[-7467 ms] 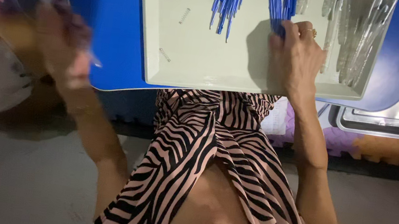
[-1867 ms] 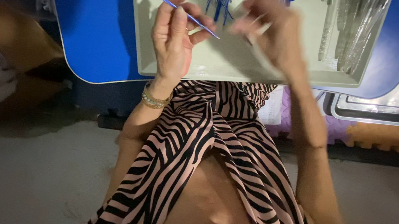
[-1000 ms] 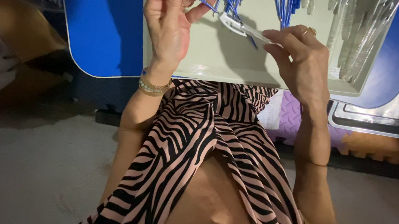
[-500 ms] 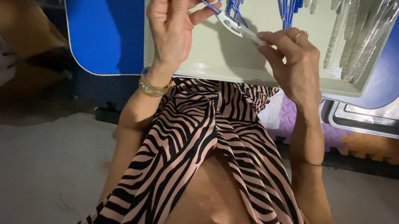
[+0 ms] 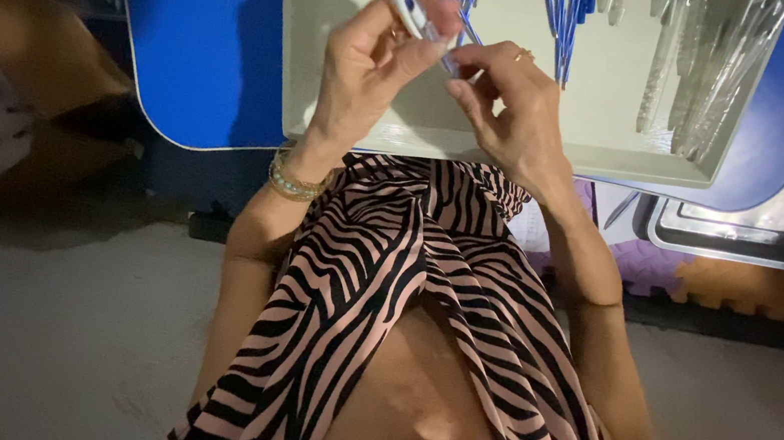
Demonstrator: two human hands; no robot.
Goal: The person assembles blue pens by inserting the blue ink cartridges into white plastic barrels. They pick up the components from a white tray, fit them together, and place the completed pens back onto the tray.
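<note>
My left hand (image 5: 368, 56) holds a clear pen barrel (image 5: 409, 0) with a blue refill inside it, tilted up to the left over a pale tray (image 5: 344, 123). My right hand (image 5: 514, 100) pinches the barrel's lower end, fingertips touching those of the left hand. Both hands hover above the tray's near half. Loose blue refills (image 5: 567, 1) lie at the tray's far middle, and clear pen barrels (image 5: 709, 70) are piled at its right side.
The tray rests on a blue table (image 5: 200, 33) with a rounded corner. A metal tray (image 5: 723, 238) sits lower at the right, on purple and orange foam mats. A striped garment covers my lap. Blurred boxes and a white bag lie at the left.
Earlier my left hand reached far left while the right stayed at the tray. Since then both hands met over the tray, and the refill has gone into the clear barrel.
</note>
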